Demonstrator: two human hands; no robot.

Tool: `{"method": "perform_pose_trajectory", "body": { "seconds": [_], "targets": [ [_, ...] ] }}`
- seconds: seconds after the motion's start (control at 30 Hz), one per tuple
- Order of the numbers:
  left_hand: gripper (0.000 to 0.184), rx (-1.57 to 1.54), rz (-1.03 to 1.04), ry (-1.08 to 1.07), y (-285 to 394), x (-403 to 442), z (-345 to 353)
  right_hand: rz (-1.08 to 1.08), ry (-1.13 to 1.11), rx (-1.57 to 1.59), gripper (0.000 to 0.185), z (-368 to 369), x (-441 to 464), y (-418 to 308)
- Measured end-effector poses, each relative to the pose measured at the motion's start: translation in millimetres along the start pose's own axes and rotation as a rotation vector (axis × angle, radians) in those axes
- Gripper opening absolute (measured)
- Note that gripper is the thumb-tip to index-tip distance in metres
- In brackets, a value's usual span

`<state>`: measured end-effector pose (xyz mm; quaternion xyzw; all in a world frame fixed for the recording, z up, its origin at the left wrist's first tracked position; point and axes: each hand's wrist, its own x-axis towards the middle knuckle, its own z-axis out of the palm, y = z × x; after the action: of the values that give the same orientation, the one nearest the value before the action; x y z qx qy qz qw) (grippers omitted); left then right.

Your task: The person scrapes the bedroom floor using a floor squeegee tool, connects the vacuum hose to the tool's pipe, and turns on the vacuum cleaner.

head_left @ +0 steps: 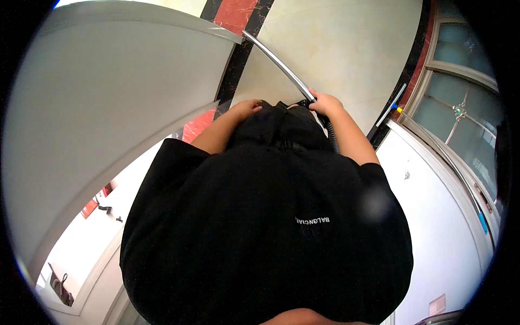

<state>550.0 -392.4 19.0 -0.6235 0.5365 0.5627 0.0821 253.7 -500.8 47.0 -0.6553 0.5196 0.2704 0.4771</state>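
Note:
My right hand (325,103) is closed round the black handle end of a silver metal tube (279,65). The tube slants up and left, and its far end is beside the lower edge of a large pale panel (130,70). A black ribbed hose (332,136) runs down from my right hand along my side. My left hand (249,108) rests at my dark trousers, fingers loosely spread with nothing visible in them.
A squeegee-like tool (391,105) with a long pole leans by a glass-paned door (460,111) at the right. Pale floor tiles (336,43) have a black and red border. Small red and black items (97,206) show at the lower left.

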Motion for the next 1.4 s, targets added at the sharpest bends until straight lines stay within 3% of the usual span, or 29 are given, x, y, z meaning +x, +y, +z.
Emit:
{"method": "perform_pose_trajectory", "body": {
  "seconds": [0.1, 0.17, 0.43, 0.5, 0.7, 0.77, 0.87, 0.93, 1.03, 1.2, 1.3, 1.33, 1.4],
  "targets": [
    [0.041, 0.105, 0.063, -0.045, 3, 0, -11, 0.059, -0.023, 0.047, 0.073, -7, 8, 12],
    [0.041, 0.054, 0.084, -0.073, 1, 11, -16, -0.019, 0.114, 0.129, 0.076, 2, 15, 34],
    [0.044, 0.381, 0.018, -0.205, 37, 78, -90, 0.140, 0.149, 0.508, 0.080, -30, 0, 61],
    [0.044, 0.302, 0.065, -0.195, 46, 105, -114, 0.226, 0.201, 0.455, 0.083, -29, 2, 71],
    [0.046, 0.379, 0.104, -0.135, 105, 165, -200, 0.506, 0.345, 0.730, 0.080, -5, -29, 97],
    [0.046, 0.410, 0.160, -0.089, 85, 204, -224, 0.599, 0.398, 0.826, 0.083, 0, -50, 89],
    [0.046, 0.480, 0.166, -0.153, 87, 237, -258, 0.763, 0.370, 0.912, 0.083, 23, -73, 86],
    [0.046, 0.552, 0.208, -0.196, 105, 243, -276, 0.766, 0.469, 1.090, 0.083, 37, -87, 79],
    [0.046, 0.621, 0.159, -0.279, 128, 258, -281, 0.790, 0.574, 0.965, 0.083, 84, -97, 87],
    [0.047, 0.590, 0.167, -0.282, 122, 315, -252, 0.854, 0.512, 0.999, 0.076, 62, -123, 71],
    [0.050, 0.601, 0.101, -0.314, 174, 317, -223, 0.788, 0.473, 1.088, 0.071, 35, -129, 87],
    [0.049, 0.627, 0.169, -0.328, 193, 317, -213, 0.764, 0.526, 0.975, 0.071, 46, -123, 100],
    [0.049, 0.668, 0.232, -0.338, 241, 315, -190, 0.747, 0.492, 1.049, 0.071, 29, -124, 121]
  ]
}}
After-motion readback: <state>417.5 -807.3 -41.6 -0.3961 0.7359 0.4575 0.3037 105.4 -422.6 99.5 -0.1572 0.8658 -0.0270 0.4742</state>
